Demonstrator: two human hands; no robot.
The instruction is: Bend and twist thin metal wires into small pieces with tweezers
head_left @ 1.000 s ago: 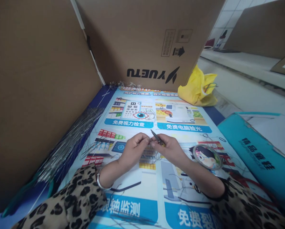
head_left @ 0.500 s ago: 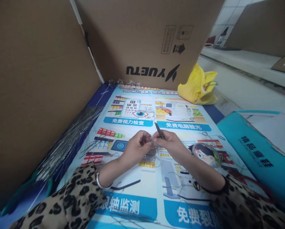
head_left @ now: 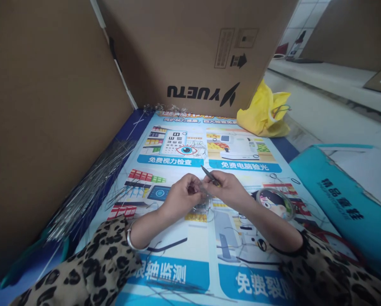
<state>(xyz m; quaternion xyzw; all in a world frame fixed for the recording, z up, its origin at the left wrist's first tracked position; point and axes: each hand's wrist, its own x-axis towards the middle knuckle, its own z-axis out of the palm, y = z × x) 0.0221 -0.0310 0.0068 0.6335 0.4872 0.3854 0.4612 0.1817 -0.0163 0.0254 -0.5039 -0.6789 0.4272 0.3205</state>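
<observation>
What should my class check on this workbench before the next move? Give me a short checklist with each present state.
1. Tool in hand: ok. The right hand holds a dark pointed tool.
2. Tool tip away from the left hand: ok. It points forward and appears apart from those fingers.
3. Left hand's grip on the small shiny piece: cannot tell. The fingers hide it.
4. Wire bundle apart from both hands: ok. It lies off to the left.
5. Poster free of stray wires: not ok. Loose wires lie across its near part.
</observation>
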